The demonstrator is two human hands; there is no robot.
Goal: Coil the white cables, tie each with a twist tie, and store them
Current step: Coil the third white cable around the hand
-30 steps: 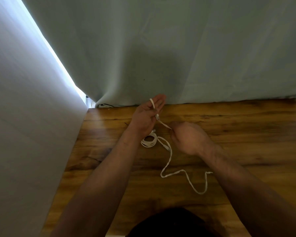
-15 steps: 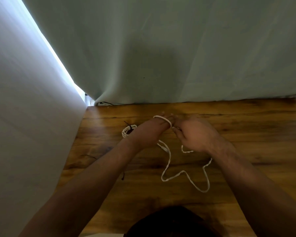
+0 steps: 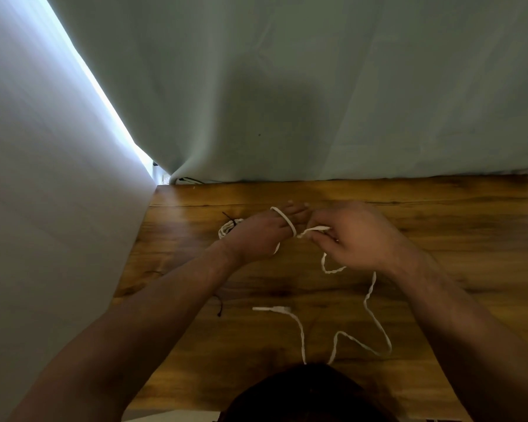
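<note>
Mid-coil on this one: left hand (image 3: 256, 236) has straight fingers with a loop of cable (image 3: 284, 221) around them, and right hand (image 3: 354, 236) pinches the cable just beside. The rest trails loose over the table (image 3: 470, 223). Next wrap probably needs slack fed round those fingers.

Glossy grained wood table (image 3: 439, 214), matt cloth curtain (image 3: 317, 86), smooth white plastic-looking cable (image 3: 369, 296)
</note>
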